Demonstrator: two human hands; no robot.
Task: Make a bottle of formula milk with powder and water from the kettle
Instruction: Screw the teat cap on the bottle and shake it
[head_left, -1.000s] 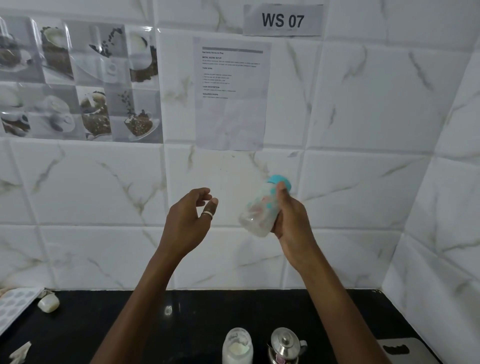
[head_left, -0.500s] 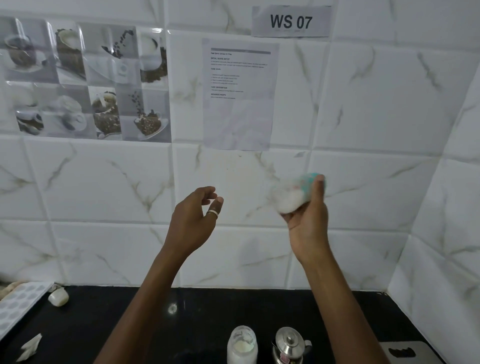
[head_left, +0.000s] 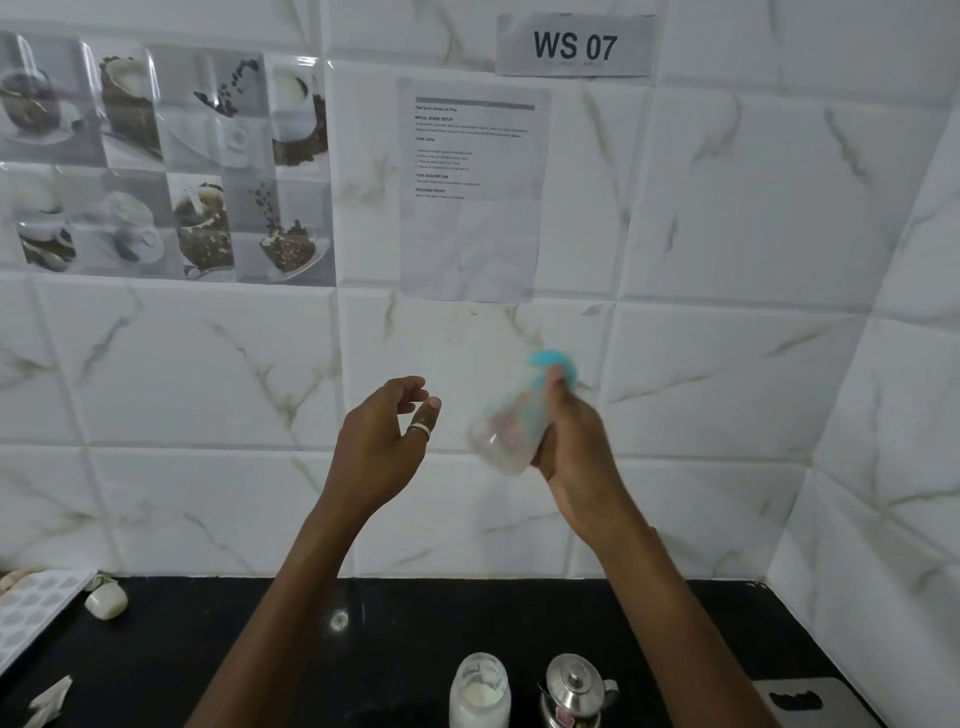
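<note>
A clear baby bottle (head_left: 511, 426) with a teal cap is blurred with motion and tilted, cap up to the right, held high in front of the tiled wall. My right hand (head_left: 574, 441) grips it from the right side, thumb near the cap. My left hand (head_left: 382, 441), a ring on one finger, hovers empty just left of the bottle with its fingers loosely curled apart. On the black counter (head_left: 291, 639) below stand an open jar of white powder (head_left: 479, 693) and a small steel kettle (head_left: 574, 691) side by side.
A patterned white tray (head_left: 31, 613) and a small white lid-like object (head_left: 106, 600) lie at the counter's left, with crumpled paper (head_left: 49, 704) near the front. A grey board (head_left: 810, 699) sits at the right. Tiled walls close in behind and on the right.
My right hand has swung the bottle up to the right and back down to the left, a shaking motion. The left hand has stayed almost still.
</note>
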